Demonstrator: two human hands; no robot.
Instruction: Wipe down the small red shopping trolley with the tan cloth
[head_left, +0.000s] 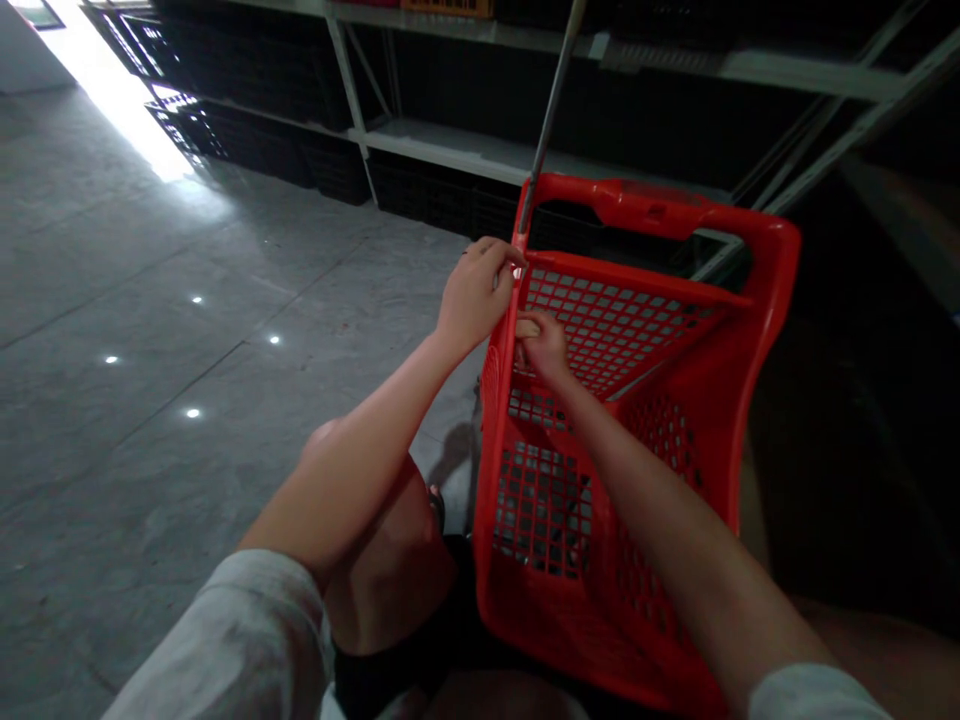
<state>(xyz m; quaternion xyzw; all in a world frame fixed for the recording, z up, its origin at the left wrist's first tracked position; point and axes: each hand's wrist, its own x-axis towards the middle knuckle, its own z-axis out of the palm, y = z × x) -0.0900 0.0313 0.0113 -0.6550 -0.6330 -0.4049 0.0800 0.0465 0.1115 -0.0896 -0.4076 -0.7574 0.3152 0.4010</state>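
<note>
A red plastic shopping cart (495, 500) with grid walls stands in front of me, its handle (652, 208) at the far side. A thin metal pole (551, 125) rises at a tilt from its far left corner. My left hand (480, 290) comes from outside the cart, its fingers closed over the left rim just below the pole's foot. Inside the basket, my right hand (545, 345) is closed with curled fingers against the same wall, a little lower. What its fingertips grip is hidden.
Behind the cart runs a metal shelf rack (450, 150) with dark crates (262, 150) on its lower levels. Grey floor (150, 450) spreads to the left, with bright light at the upper left. My bent leg (390, 570) is close to the cart's left side.
</note>
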